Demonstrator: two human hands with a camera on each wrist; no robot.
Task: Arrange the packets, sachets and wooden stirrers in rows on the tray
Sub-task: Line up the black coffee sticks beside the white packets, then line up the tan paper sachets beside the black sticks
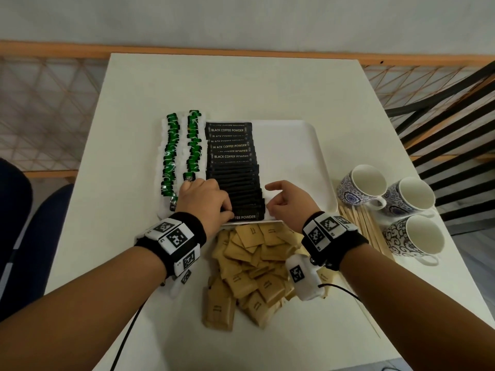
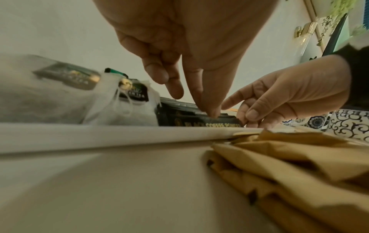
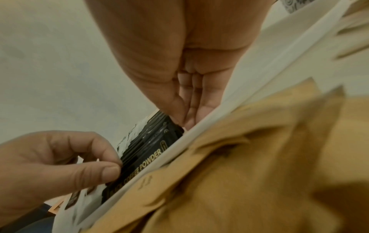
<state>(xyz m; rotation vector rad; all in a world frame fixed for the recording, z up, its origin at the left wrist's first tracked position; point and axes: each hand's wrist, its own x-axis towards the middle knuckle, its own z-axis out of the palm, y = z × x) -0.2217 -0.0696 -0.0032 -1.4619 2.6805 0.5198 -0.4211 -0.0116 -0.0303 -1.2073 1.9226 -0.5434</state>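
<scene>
A white tray [image 1: 294, 156] [image 2: 99, 135] [image 3: 263, 72] holds two rows of green-labelled tea bags [image 1: 182, 156] [image 2: 123, 100] at its left and one row of overlapping black coffee sachets [image 1: 235, 178] [image 2: 199, 121] [image 3: 147, 151] beside them. My left hand [image 1: 227, 207] [image 2: 191, 100] [image 3: 117, 165] pinches the left end of the nearest black sachets between thumb and forefinger. At their right end my right hand [image 1: 270, 202] [image 2: 247, 119] [image 3: 183, 123] pinches with thumb and curled fingers, its forefinger stretched out. Brown packets [image 1: 254, 269] [image 2: 299, 165] [image 3: 259, 157] lie heaped on the table just before the tray. Wooden stirrers [image 1: 369, 228] lie right of the tray.
Three patterned cups [image 1: 361, 188] [image 1: 409, 196] [image 1: 417, 236] stand at the table's right edge, close to the stirrers. The tray's right half is bare. A blue chair [image 1: 40, 236] is at the left, a railing behind the table.
</scene>
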